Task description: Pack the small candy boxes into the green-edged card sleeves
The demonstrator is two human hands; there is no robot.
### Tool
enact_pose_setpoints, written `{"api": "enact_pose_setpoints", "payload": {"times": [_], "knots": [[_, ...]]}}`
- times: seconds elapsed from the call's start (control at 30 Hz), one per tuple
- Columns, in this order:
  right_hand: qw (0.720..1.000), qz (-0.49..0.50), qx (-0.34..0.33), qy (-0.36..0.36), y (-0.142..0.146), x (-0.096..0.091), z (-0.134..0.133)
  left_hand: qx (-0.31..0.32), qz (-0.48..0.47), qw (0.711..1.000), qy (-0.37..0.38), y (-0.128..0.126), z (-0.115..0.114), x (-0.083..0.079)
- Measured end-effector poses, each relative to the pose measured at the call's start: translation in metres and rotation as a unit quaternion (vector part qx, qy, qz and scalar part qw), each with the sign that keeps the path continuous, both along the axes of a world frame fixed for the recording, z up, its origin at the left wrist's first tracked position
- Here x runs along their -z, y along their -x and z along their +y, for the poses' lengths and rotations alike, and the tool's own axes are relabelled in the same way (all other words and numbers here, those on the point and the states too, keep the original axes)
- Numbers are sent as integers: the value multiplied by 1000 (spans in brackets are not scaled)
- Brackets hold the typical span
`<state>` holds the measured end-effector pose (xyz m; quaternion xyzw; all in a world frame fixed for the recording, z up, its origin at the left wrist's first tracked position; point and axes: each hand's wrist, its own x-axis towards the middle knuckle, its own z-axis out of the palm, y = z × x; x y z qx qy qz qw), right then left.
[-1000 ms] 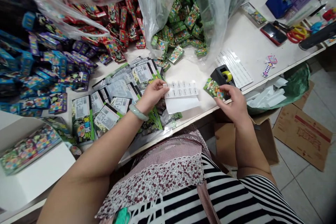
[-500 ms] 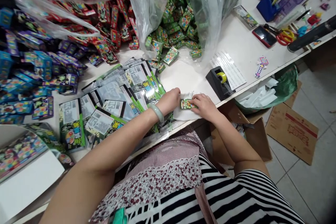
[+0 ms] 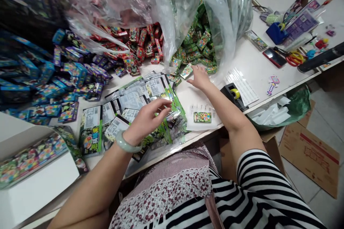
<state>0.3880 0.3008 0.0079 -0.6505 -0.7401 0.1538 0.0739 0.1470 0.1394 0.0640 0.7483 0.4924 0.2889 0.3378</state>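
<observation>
My left hand (image 3: 150, 116), with a pale green bangle on the wrist, hovers over flat printed plastic packets (image 3: 91, 127). Its fingers are apart and hold nothing. My right hand (image 3: 200, 77) is stretched out at the spill of small green boxes (image 3: 192, 55) from a clear bag. Thumb and fingers are apart beside one green box (image 3: 186, 72); whether they touch it I cannot tell. Near the table's front edge, a single green box (image 3: 202, 117) lies on a white printed sheet (image 3: 192, 125).
Red boxes (image 3: 142, 44) spill from another clear bag (image 3: 118, 3), with purple and blue boxes (image 3: 72, 78) left of them. A black tape dispenser (image 3: 233, 94) stands beside my right forearm. An open white carton (image 3: 40, 182) is at front left. Further right lies a phone (image 3: 274, 57).
Both hands have left the green box on the white sheet. My left hand has moved left over the packets, my right hand forward to the green pile. The view has shifted.
</observation>
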Motion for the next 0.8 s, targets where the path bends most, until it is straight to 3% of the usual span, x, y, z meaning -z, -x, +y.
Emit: {"api": "enact_pose_setpoints", "payload": {"times": [0.13,0.23,0.3,0.37,0.47,0.6,0.7,0.8], "knots": [[999,-23,48,13,27,27,35,-19,21,999,-15,25,-20,4],[998,-13,48,-34,26,36,35,-56,9,998,-2,41,-31,10],[998,2,48,-52,20,30,27,-85,-18,996,17,49,-34,15],[996,41,26,-73,13,16,9,-117,-50,991,42,53,-34,20],[982,121,-69,-129,15,-13,-37,-163,-120,975,89,47,-33,22],[956,169,-172,-166,43,-42,-113,-140,-285,936,152,14,-32,22],[958,163,-173,-162,71,-47,-153,-153,-391,889,184,-7,-38,25],[953,186,-190,-142,88,-44,-175,-215,-439,847,211,-1,-49,30]]}}
